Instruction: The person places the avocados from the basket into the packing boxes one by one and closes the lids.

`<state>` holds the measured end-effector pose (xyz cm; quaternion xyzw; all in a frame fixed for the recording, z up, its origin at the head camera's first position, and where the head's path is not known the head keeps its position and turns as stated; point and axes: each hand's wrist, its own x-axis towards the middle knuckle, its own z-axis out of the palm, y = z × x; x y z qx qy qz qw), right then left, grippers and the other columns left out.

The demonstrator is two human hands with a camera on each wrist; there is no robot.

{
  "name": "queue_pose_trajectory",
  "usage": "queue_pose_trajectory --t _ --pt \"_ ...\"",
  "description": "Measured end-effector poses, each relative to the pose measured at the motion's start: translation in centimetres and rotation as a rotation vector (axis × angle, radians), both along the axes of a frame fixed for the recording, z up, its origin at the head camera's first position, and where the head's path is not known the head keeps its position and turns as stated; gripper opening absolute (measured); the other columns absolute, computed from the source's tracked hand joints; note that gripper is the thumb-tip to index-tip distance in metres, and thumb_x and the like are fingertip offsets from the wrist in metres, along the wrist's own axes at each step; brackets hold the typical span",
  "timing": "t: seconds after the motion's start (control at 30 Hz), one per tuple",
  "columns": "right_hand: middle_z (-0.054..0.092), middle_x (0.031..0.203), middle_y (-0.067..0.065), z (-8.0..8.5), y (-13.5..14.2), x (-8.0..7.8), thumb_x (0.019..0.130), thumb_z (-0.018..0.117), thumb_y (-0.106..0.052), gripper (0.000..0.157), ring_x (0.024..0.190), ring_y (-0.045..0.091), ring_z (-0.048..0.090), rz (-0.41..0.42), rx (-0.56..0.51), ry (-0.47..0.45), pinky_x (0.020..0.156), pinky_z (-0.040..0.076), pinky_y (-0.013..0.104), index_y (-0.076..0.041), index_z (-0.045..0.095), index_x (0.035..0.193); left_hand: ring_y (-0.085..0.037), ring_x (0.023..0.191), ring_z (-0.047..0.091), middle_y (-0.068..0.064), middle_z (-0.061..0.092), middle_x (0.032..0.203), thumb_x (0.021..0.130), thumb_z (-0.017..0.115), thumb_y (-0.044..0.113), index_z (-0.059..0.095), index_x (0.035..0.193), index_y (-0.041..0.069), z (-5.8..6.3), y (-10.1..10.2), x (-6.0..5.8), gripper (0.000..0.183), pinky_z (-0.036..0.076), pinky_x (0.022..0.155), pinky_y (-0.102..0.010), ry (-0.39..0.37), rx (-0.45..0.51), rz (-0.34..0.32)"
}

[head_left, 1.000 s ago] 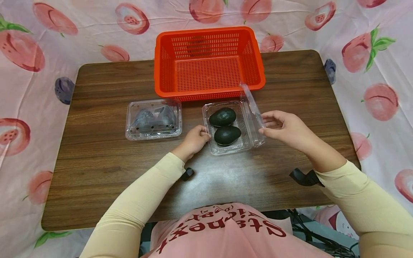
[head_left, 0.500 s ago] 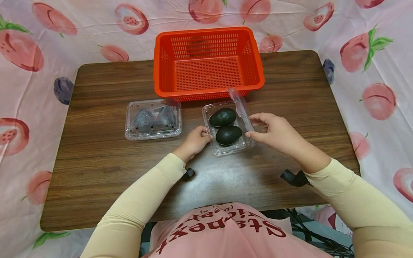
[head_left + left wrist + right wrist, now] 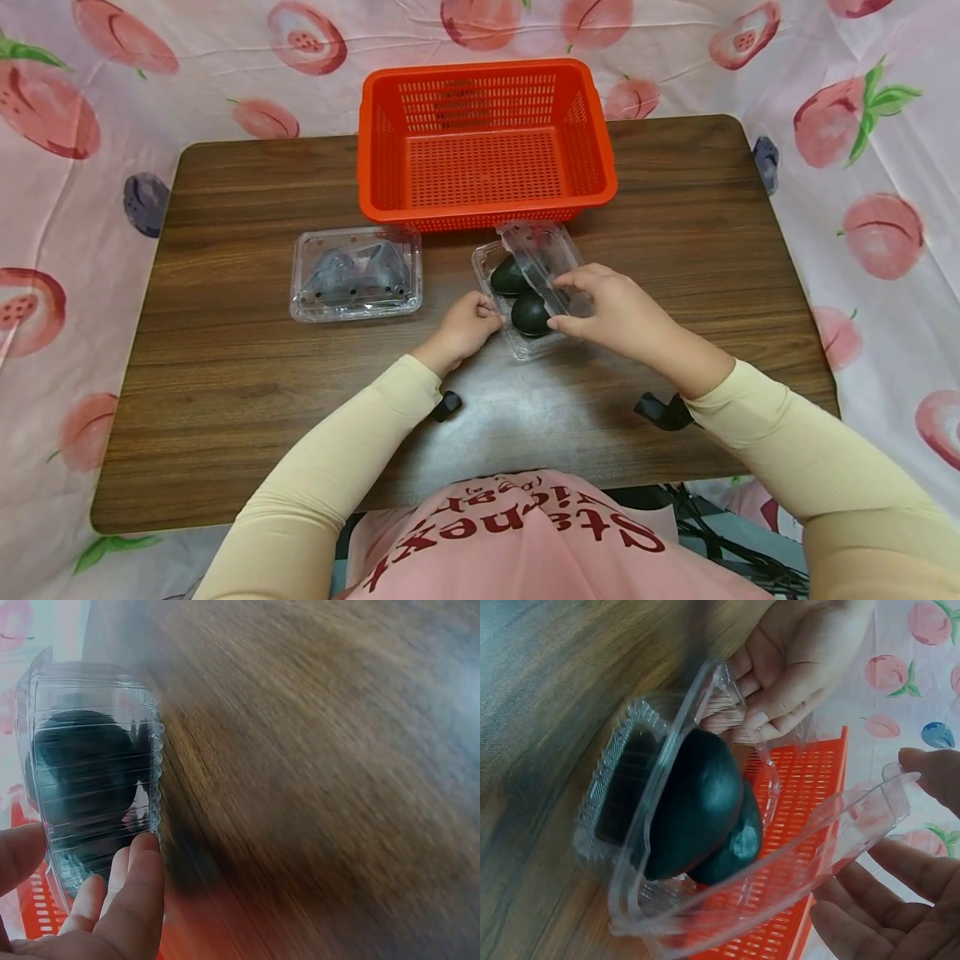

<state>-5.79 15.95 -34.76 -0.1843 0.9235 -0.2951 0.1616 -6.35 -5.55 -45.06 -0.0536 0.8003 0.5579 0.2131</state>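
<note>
Two dark green avocados point(image 3: 531, 317) lie one behind the other in a clear hinged plastic box point(image 3: 523, 353) at mid-table. The box's lid point(image 3: 546, 243) leans half-folded over them from its right side. My left hand point(image 3: 463, 329) holds the box's left edge, thumb at the rim and fingers against the side wall point(image 3: 56, 877). My right hand point(image 3: 618, 310) pinches the free edge of the lid point(image 3: 859, 814) between thumb and fingers. In the right wrist view, both avocados point(image 3: 699, 802) show beneath the raised lid.
A second clear box point(image 3: 356, 314), lid down, stands to the left with hazy dark shapes inside. Behind both boxes is an orange-red perforated basket point(image 3: 487, 210) with nothing in it. Black straps point(image 3: 663, 412) hang at the wrists over the wooden table point(image 3: 225, 417).
The lid has swung left and down, from nearly upright to over the avocados, with my right hand following it. My left hand and the box have shifted slightly right.
</note>
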Motion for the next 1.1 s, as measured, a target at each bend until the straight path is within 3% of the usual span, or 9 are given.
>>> queue_pose_trajectory --t 0.2,0.6,0.8,1.1 --pt "0.059 0.118 0.016 -1.1 -0.4 0.1 0.078 0.08 -0.025 0.053 0.109 0.03 0.055 0.022 0.02 0.056 0.094 0.045 0.045 0.0 0.062 0.121 -0.012 0.077 0.053 -0.006 0.06 0.085 0.087 0.065 0.006 0.052 0.092 0.002 0.0 0.5 0.0 0.015 0.041 0.066 -0.019 -0.004 0.004 -0.01" --pt "0.058 0.113 0.015 -2.7 -1.0 1.1 0.079 0.079 -0.024 0.05 0.106 0.031 0.054 0.079 0.14 0.196 0.093 0.046 0.045 0.0 0.063 0.12 -0.016 0.08 0.054 -0.009 0.062 0.09 0.09 0.061 0.006 0.052 0.095 0.001 0.3 0.7 -0.1 0.012 0.041 0.067 -0.021 -0.044 0.03 -0.01" --pt "0.057 0.113 0.013 -3.3 -1.1 1.3 0.08 0.078 -0.023 0.049 0.107 0.029 0.052 0.101 0.196 0.224 0.09 0.047 0.044 -0.001 0.063 0.121 -0.014 0.079 0.053 -0.008 0.061 0.088 0.089 0.062 0.007 0.052 0.098 0.001 0.3 1.0 -0.2 0.015 0.041 0.067 -0.021 -0.044 0.023 -0.004" --pt "0.058 0.111 0.011 -4.6 -1.1 1.4 0.078 0.079 -0.018 0.044 0.106 0.029 0.052 0.128 0.216 0.314 0.082 0.051 0.044 -0.002 0.065 0.117 -0.015 0.082 0.053 -0.01 0.061 0.092 0.089 0.06 0.006 0.054 0.104 -0.003 0.0 1.4 -0.5 0.019 0.041 0.07 -0.021 -0.039 0.03 0.021"
